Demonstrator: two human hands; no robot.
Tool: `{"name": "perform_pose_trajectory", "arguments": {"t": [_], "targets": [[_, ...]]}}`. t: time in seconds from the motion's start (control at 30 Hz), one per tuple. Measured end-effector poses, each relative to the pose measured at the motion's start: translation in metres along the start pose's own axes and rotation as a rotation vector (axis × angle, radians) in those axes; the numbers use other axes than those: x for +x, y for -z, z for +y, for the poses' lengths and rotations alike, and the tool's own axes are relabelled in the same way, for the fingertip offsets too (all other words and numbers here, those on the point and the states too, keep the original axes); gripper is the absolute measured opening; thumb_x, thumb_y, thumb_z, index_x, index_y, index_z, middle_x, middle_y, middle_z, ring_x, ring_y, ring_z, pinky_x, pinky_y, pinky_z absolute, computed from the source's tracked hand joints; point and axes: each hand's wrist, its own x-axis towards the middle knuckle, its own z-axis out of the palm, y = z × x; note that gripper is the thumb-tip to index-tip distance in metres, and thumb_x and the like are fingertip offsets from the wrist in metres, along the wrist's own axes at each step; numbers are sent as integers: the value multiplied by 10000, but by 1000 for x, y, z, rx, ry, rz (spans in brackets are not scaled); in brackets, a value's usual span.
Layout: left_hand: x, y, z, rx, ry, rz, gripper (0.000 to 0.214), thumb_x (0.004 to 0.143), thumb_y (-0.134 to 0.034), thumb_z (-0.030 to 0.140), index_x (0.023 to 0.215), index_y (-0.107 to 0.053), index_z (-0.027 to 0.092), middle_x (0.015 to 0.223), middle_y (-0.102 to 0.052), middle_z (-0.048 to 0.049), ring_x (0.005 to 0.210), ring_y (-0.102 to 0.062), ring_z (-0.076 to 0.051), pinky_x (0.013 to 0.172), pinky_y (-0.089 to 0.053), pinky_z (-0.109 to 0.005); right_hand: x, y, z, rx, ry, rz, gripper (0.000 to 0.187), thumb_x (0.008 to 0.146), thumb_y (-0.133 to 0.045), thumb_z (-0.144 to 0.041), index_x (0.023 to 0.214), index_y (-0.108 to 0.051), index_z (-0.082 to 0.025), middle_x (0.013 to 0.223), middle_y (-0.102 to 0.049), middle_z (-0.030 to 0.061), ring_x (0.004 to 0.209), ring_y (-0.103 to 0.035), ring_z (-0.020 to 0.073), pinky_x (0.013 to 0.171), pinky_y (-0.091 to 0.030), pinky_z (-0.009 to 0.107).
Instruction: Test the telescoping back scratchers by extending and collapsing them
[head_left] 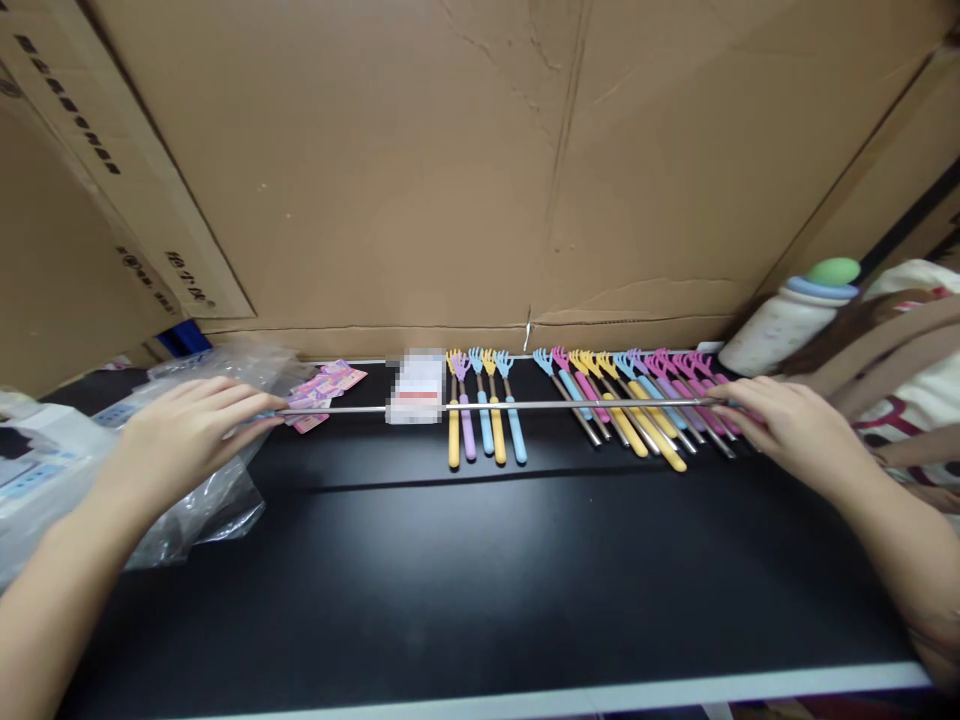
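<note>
A telescopic back scratcher (525, 405) is drawn out long and held level across the table. My left hand (195, 415) pinches its left end, where a bit of blue shows between the fingers. Around the right end my right hand (787, 430) is closed, with fingers and thumb pressed together. Behind the thin metal rod lies a small group of short back scratchers (485, 425) with yellow, purple and blue handles. A larger row of back scratchers (637, 405), in blue, pink, yellow and purple, lies near my right hand, their claws toward the back.
Clear plastic bags (225, 500) lie at the left, beside pink printed cards (334, 380). A pixelated white item (418, 385) stands near the middle. A white bottle (784, 325) stands back right. Cardboard (450, 180) walls the rear of the black table (480, 590).
</note>
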Motion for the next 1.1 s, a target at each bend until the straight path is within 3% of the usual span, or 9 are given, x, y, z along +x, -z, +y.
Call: {"name": "perform_pose_trajectory", "arguments": {"t": [0.77, 0.97, 1.1], "targets": [[0, -12, 7, -154, 21, -91, 256, 904, -392, 357, 1033, -587, 253, 879, -621, -13, 811, -544, -165, 709, -379, -242, 1, -3, -8, 165, 15, 14, 382, 878, -362, -474, 954, -604, -189, 907, -632, 84, 816, -559, 185, 726, -388, 291], [0, -8, 8, -112, 44, -34, 272, 913, -371, 367, 998, -602, 252, 858, -619, 1, 800, -552, -149, 666, -376, -220, 1, -3, -14, 142, 8, 35, 347, 877, -385, -432, 969, -621, -194, 938, -641, 84, 863, -564, 200, 757, -399, 303], [6, -7, 20, -164, 17, -5, 254, 912, -383, 336, 1024, -601, 268, 875, -641, 8, 813, -560, -144, 645, -383, -217, 4, 1, -35, 178, 32, 54, 341, 888, -379, -408, 970, -624, -185, 959, -647, 85, 890, -584, 204, 786, -415, 302]]}}
